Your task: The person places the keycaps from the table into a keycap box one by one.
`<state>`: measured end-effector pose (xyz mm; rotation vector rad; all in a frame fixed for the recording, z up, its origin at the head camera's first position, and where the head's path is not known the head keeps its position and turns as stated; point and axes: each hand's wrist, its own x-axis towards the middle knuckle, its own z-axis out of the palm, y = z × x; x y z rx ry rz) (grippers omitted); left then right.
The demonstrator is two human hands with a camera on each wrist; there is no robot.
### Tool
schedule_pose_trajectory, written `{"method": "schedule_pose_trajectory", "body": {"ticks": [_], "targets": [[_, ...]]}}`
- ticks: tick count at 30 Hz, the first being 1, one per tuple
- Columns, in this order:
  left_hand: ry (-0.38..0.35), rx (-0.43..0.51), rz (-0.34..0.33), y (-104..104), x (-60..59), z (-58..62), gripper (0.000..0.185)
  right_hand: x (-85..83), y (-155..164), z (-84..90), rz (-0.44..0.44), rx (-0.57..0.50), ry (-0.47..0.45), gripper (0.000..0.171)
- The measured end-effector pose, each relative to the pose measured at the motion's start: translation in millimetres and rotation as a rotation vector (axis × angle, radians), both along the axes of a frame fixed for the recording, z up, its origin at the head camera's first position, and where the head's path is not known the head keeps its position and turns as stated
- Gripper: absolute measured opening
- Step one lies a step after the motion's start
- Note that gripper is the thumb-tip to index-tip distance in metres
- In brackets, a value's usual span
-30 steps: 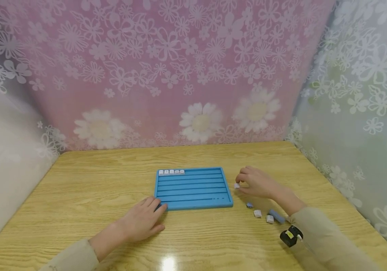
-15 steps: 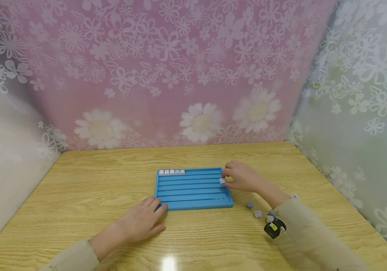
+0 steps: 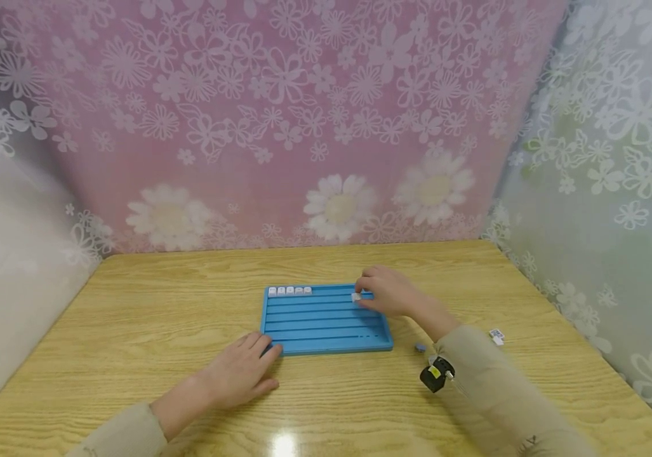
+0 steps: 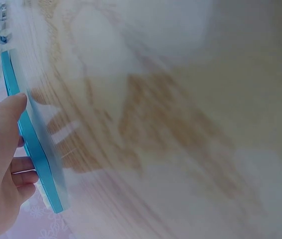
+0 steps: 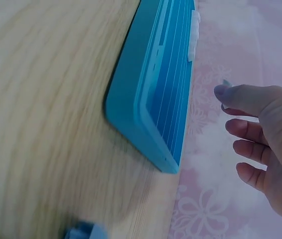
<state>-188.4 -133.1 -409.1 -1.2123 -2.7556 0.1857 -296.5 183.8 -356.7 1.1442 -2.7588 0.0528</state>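
A shallow blue tray (image 3: 320, 320) with long ridges lies on the table. Several white keycaps (image 3: 289, 291) stand side by side in its far left row. My right hand (image 3: 388, 293) pinches another white keycap (image 3: 357, 297) between thumb and fingers, over the tray's far right part. In the right wrist view that keycap (image 5: 225, 105) is mostly hidden by the thumb. My left hand (image 3: 234, 371) rests at the tray's near left corner with its fingers relaxed; the left wrist view shows the thumb (image 4: 15, 104) in front of the tray's edge.
Right of the tray lies a small blue piece (image 3: 419, 348). Farther right are small white pieces (image 3: 497, 337) with dark marks. A black wrist camera (image 3: 437, 374) and my right sleeve cover part of the table there. Floral curtains (image 3: 326, 127) enclose the table.
My right hand has carried the pinched keycap leftward from beside the tray to above its far right rows. The right sleeve now covers loose pieces seen earlier. My left hand stays put.
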Motion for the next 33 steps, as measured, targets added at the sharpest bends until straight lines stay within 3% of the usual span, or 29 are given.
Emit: {"method": "schedule_pose_trajectory", "body": {"ticks": [10, 17, 33], "targets": [[0.029, -0.015, -0.007, -0.6, 0.5, 0.3, 0.055, -19.7, -28.3, -0.5, -0.060, -0.010, -0.095, 0.020], [0.036, -0.028, -0.005, -1.0, 0.2, 0.3, 0.056, -31.8, -44.0, -6.5, -0.049, -0.011, -0.095, 0.021], [0.036, -0.043, -0.003, -2.2, -0.4, 0.4, 0.057, -50.8, -72.1, -18.2, -0.113, 0.040, -0.154, 0.023]]}}
